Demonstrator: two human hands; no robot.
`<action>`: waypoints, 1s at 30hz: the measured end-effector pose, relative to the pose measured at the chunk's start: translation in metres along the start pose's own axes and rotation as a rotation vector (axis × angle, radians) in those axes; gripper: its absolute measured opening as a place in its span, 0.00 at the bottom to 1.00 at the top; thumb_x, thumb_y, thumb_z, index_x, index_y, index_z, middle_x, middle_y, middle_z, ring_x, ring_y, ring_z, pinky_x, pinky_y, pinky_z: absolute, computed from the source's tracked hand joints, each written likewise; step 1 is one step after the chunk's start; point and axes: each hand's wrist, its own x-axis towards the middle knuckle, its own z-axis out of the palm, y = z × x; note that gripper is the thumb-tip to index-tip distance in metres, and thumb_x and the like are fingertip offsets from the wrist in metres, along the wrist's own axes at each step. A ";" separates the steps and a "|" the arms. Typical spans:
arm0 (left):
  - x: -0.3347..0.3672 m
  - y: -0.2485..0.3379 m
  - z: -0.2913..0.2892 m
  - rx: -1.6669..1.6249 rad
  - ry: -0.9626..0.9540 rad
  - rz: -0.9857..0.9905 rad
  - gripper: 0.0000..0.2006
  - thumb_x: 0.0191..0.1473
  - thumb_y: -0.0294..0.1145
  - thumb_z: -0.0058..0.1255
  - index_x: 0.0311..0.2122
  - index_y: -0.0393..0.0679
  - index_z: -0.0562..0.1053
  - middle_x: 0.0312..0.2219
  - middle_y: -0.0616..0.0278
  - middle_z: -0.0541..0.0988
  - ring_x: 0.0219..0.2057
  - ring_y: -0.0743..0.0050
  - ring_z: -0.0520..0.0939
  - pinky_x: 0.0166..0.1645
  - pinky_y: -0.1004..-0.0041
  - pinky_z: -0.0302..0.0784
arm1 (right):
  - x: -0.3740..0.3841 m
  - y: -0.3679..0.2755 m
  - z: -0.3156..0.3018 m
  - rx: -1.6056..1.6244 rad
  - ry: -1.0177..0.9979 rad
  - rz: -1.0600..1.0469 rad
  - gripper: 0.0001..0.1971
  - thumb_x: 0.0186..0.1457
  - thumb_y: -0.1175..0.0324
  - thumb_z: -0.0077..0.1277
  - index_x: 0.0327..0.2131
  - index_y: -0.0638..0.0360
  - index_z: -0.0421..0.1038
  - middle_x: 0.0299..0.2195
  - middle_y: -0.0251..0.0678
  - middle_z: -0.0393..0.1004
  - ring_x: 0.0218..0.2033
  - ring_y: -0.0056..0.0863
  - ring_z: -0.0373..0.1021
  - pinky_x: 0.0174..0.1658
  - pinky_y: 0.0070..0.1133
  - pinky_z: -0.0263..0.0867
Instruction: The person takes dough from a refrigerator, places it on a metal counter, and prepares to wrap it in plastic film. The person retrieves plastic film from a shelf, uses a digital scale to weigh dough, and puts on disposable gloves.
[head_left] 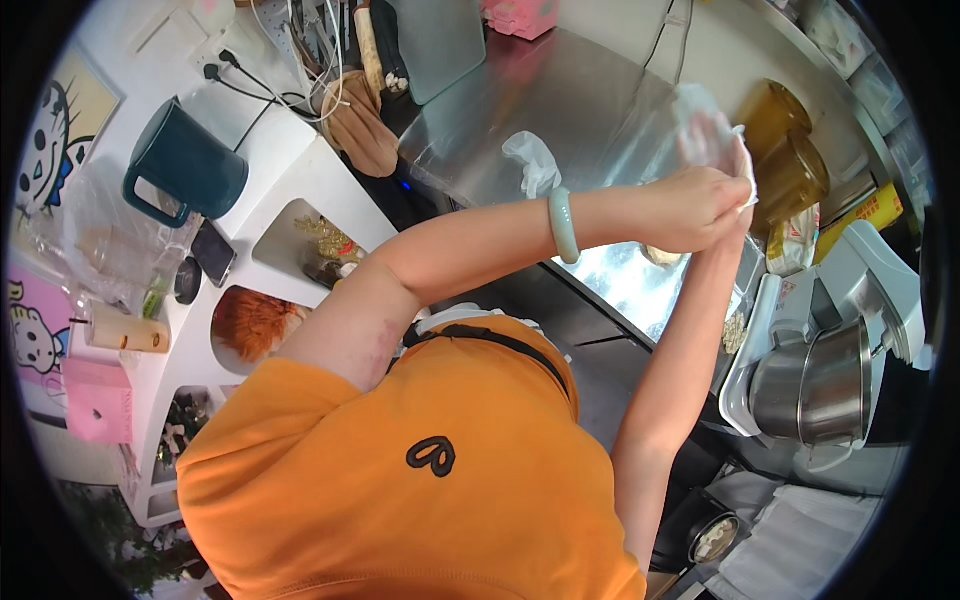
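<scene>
My left hand point(700, 207), with a pale green bangle point(564, 226) on its arm, reaches across to my right wrist. Its fingers are closed on the whitish edge of a thin see-through plastic glove point(748, 172). Inside that glove is my right hand point(708, 138), blurred, so how its fingers are held is unclear. Both hands are raised over a shiny steel worktop point(590, 100). A crumpled piece of clear plastic point(534, 163) lies on the worktop, left of my hands. Below my left hand a small pale lump point(660, 256) is partly hidden.
Amber containers point(790, 165) stand right of my hands, near a mixer with a steel bowl point(812, 385). A white shelf unit point(290, 165) at the left carries a dark teal jug point(185, 165) and a phone point(214, 252). A greenish board point(440, 45) leans at the back.
</scene>
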 end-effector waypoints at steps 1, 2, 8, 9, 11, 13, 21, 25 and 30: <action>0.003 0.002 -0.001 0.012 -0.004 0.007 0.07 0.52 0.30 0.39 0.27 0.38 0.63 0.21 0.47 0.71 0.27 0.46 0.72 0.32 0.57 0.64 | 0.005 0.000 -0.005 -0.037 -0.046 -0.067 0.24 0.62 0.59 0.27 0.56 0.67 0.52 0.58 0.48 0.53 0.60 0.40 0.49 0.60 0.34 0.46; 0.006 0.005 -0.002 0.025 -0.007 0.013 0.07 0.52 0.29 0.39 0.27 0.38 0.64 0.21 0.47 0.71 0.27 0.46 0.72 0.32 0.57 0.64 | 0.009 -0.002 -0.009 -0.073 -0.092 -0.134 0.23 0.61 0.61 0.28 0.56 0.67 0.51 0.57 0.48 0.53 0.60 0.40 0.50 0.60 0.35 0.47; 0.010 0.012 0.010 0.175 -0.005 0.109 0.05 0.47 0.28 0.46 0.27 0.39 0.67 0.21 0.50 0.71 0.27 0.49 0.74 0.34 0.59 0.67 | 0.033 -0.017 -0.022 0.298 -0.367 0.118 0.24 0.54 0.62 0.42 0.51 0.66 0.58 0.50 0.46 0.61 0.59 0.35 0.51 0.59 0.33 0.50; 0.009 0.011 0.014 0.170 -0.015 0.094 0.05 0.47 0.28 0.47 0.27 0.38 0.67 0.21 0.50 0.71 0.27 0.50 0.73 0.34 0.60 0.67 | 0.034 -0.013 -0.026 0.224 -0.292 0.014 0.24 0.54 0.62 0.42 0.51 0.66 0.58 0.50 0.45 0.61 0.59 0.34 0.51 0.59 0.33 0.51; 0.003 0.009 0.021 0.161 -0.043 0.072 0.05 0.46 0.28 0.47 0.27 0.38 0.67 0.22 0.50 0.71 0.28 0.51 0.73 0.34 0.60 0.67 | 0.038 -0.004 -0.030 -0.022 -0.142 -0.125 0.26 0.55 0.55 0.38 0.52 0.64 0.59 0.54 0.46 0.57 0.60 0.38 0.50 0.59 0.37 0.47; -0.003 0.005 0.030 0.133 -0.073 0.078 0.06 0.46 0.28 0.47 0.28 0.37 0.67 0.23 0.50 0.71 0.29 0.53 0.72 0.35 0.61 0.66 | 0.033 -0.006 -0.031 0.071 -0.060 -0.025 0.28 0.57 0.51 0.35 0.53 0.64 0.58 0.58 0.47 0.51 0.60 0.40 0.49 0.60 0.41 0.42; -0.036 0.006 0.063 0.019 0.041 -0.050 0.09 0.46 0.27 0.47 0.34 0.37 0.65 0.27 0.52 0.71 0.29 0.55 0.71 0.35 0.64 0.64 | 0.034 0.026 -0.128 0.630 -0.501 0.218 0.29 0.56 0.48 0.40 0.52 0.62 0.60 0.44 0.47 0.70 0.49 0.37 0.64 0.57 0.34 0.50; -0.047 -0.010 0.072 -0.047 0.195 -0.257 0.08 0.44 0.25 0.49 0.32 0.40 0.66 0.23 0.52 0.72 0.25 0.55 0.74 0.29 0.64 0.66 | 0.023 0.053 -0.139 0.055 0.045 0.196 0.24 0.58 0.51 0.38 0.49 0.61 0.63 0.38 0.46 0.74 0.41 0.35 0.70 0.54 0.30 0.56; -0.042 -0.026 0.078 0.365 0.348 -0.109 0.05 0.39 0.25 0.51 0.25 0.42 0.68 0.18 0.57 0.73 0.21 0.58 0.75 0.28 0.67 0.68 | 0.007 0.073 -0.133 -0.383 -0.072 0.059 0.24 0.60 0.50 0.31 0.49 0.58 0.61 0.44 0.46 0.70 0.42 0.37 0.69 0.54 0.29 0.55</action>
